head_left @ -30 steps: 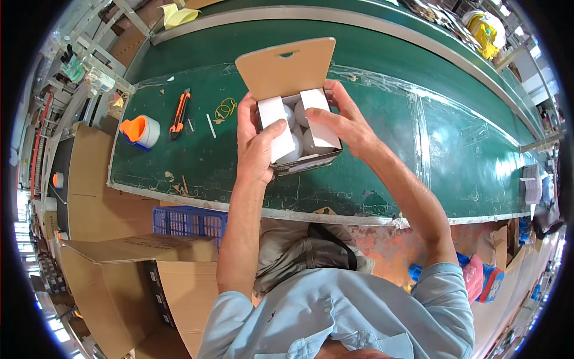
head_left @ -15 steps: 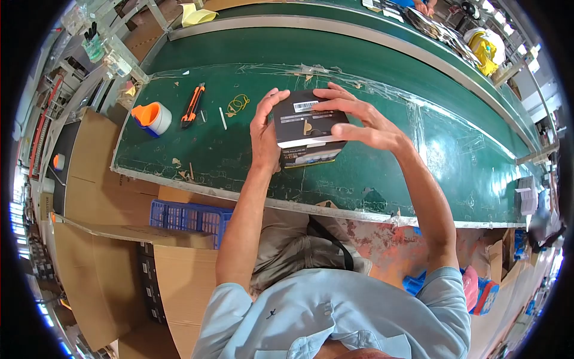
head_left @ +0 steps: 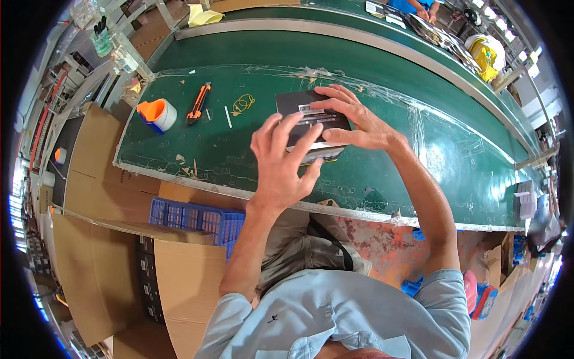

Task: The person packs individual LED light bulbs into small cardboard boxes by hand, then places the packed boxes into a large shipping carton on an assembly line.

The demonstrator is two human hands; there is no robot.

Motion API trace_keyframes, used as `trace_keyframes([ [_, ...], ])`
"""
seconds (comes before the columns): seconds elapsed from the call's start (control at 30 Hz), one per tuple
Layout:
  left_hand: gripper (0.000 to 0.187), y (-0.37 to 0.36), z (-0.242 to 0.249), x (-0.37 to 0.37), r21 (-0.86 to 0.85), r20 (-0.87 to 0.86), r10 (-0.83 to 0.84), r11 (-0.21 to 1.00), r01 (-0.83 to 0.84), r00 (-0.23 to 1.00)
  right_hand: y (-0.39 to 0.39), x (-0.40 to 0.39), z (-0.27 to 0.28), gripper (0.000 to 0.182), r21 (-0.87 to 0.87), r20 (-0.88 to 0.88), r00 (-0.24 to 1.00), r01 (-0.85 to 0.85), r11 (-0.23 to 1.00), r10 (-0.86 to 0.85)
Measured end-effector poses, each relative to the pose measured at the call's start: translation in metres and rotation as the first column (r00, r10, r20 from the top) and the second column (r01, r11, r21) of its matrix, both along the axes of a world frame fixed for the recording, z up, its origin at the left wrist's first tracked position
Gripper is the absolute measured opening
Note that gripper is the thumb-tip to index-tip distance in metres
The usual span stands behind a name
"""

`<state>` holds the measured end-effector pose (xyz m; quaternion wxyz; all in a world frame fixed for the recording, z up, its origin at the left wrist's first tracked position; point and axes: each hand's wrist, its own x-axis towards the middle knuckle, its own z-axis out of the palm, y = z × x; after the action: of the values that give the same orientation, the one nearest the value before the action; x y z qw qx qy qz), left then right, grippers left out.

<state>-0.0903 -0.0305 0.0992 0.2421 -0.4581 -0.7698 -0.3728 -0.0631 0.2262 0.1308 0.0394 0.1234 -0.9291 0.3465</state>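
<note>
A black printed cardboard box [head_left: 291, 103] with a white barcode label on its top stands on the green workbench [head_left: 227, 146]. My right hand [head_left: 365, 124] grips its right side, the fingers over the far part of the top and the thumb near the front edge. In front of the box, my left hand [head_left: 282, 160] is open with its fingers spread, overlapping the near left part of the top. That hand hides the box's front left corner.
Left of the box lie a yellow rubber band [head_left: 243, 103], a white stick [head_left: 228, 116] and an orange-black utility knife [head_left: 199, 103]. Farther left stands a tape roll in an orange-blue holder [head_left: 157, 115]. Below the bench are a blue crate [head_left: 197, 218] and an open carton [head_left: 95, 275]. Another person's hands [head_left: 426, 13] show across the bench.
My left hand has left the box's left side and moved toward me and over its near part, fingers spreading. My right hand stays on the box.
</note>
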Motion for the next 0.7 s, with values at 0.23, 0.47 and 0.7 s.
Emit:
trace_keyframes([
  [0.23,0.063,-0.019,-0.014,-0.027,-0.100,-0.052,0.128,0.986,-0.133,0.990,0.001,0.002,-0.006,0.073,-0.010,0.019,1.000,0.023,1.000,-0.023],
  [0.47,0.086,-0.034,-0.023,-0.012,0.097,0.012,0.387,0.917,-0.387,0.922,0.010,0.002,0.007,0.084,0.020,0.088,0.995,-0.040,0.999,0.038],
  [0.7,0.050,0.025,-0.045,0.053,0.414,0.650,-0.224,0.906,-0.091,0.726,0.011,-0.005,0.028,0.102,0.131,0.194,0.978,-0.106,0.986,0.079],
])
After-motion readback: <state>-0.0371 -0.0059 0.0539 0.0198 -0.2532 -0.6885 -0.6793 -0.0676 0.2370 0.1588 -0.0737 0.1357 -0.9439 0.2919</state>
